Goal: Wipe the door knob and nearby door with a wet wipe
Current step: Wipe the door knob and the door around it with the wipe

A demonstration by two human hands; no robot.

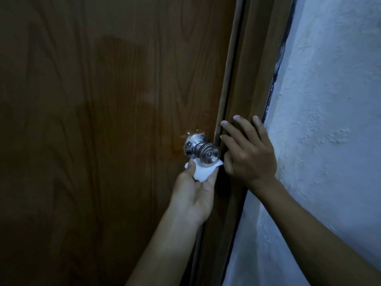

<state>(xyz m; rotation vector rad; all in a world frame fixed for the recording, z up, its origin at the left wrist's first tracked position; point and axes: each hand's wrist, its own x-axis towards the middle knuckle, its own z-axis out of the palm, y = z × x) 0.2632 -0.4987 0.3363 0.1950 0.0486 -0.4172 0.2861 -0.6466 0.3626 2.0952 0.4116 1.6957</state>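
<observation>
A shiny round metal door knob (pixel 208 154) with a keyhole sticks out of a dark brown wooden door (pixel 115 100), near its right edge. Directly under the knob, my left hand (pixel 194 193) holds a folded white wet wipe (pixel 59 172) pressed against the knob's underside. My right hand (pixel 247 149) rests flat with fingers spread on the brown door frame (pixel 245 79), just right of the knob, holding nothing.
A rough white plastered wall (pixel 329 120) runs along the right of the frame. A paler, damp-looking patch shows on the door above and left of the knob. The light is dim.
</observation>
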